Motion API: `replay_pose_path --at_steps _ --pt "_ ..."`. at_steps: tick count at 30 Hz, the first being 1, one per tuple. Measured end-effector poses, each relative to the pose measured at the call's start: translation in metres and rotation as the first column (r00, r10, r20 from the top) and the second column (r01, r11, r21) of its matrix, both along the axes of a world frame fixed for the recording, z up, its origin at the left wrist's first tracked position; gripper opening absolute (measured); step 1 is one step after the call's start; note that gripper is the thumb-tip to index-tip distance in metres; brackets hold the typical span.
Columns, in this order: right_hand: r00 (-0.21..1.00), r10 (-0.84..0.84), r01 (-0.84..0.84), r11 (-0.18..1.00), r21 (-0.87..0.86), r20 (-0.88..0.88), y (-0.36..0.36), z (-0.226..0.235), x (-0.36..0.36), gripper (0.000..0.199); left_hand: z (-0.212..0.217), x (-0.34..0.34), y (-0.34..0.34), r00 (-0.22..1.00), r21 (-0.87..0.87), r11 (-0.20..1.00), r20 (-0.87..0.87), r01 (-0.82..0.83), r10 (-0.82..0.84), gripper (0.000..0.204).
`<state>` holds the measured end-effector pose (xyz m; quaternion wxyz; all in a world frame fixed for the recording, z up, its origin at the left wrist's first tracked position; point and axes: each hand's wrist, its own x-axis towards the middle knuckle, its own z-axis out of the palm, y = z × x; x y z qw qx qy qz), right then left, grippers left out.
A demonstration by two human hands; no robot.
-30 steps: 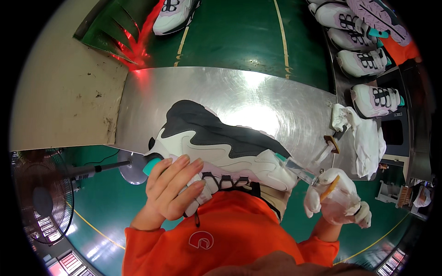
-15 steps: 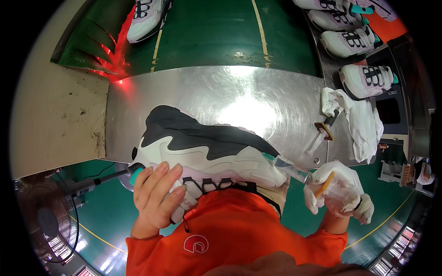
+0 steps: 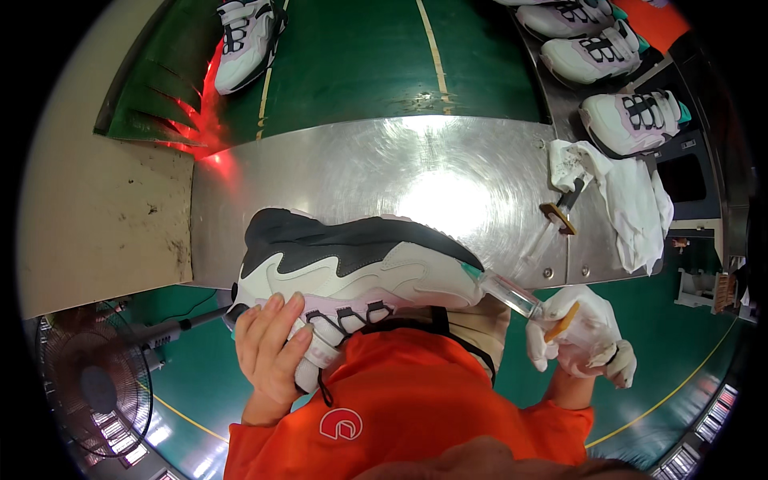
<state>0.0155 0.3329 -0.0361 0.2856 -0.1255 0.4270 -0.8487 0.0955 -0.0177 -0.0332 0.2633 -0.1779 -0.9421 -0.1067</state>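
Note:
A large white, lilac and black sneaker (image 3: 360, 282) lies on its side in front of me, its black sole toward the far side and its black laces toward my body. My left hand (image 3: 272, 344), bare, is closed round the sneaker's collar and strap end. At the toe end, my gloved right hand (image 3: 578, 332) grips a clear syringe (image 3: 512, 296) with a tan flange near the fingers. The syringe's green tip touches or nearly touches the sole edge at the toe; which one I cannot tell.
Behind the sneaker is a metal bench top (image 3: 320, 164). On it at right lie a second syringe (image 3: 558, 218) and a white cloth (image 3: 628, 200). Several sneakers (image 3: 632, 122) line the right; another sneaker (image 3: 244, 48) rests on the green belt (image 3: 344, 64). A fan (image 3: 96, 384) stands at left.
The sneaker has turned slightly, its heel now nearer me. The syringe's tip stays by the toe. The sneaker on the belt appears lower in view.

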Motion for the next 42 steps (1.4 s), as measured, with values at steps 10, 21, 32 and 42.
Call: replay_pose_path --at_steps 10,21,32,42 --pt "0.954 -0.289 0.286 0.957 0.039 0.086 -0.009 -0.010 0.037 0.077 0.004 -0.005 0.009 0.998 -0.064 0.998 -0.055 0.024 -0.028 0.061" --pt "0.948 -0.282 0.310 0.924 -0.225 0.150 -0.015 -0.022 0.071 0.083 0.001 -0.008 0.009 0.996 -0.040 0.998 -0.074 0.053 -0.056 0.059" --pt "0.889 -0.419 0.445 0.886 -0.129 0.184 -0.031 -0.007 0.084 0.093 0.003 -0.009 0.010 0.994 -0.025 0.997 -0.077 0.075 -0.077 0.056" --pt "0.926 -0.372 0.374 0.927 0.034 -0.061 -0.037 -0.008 0.091 0.096 0.010 -0.016 0.009 0.993 0.007 0.994 -0.058 0.106 -0.105 0.054"
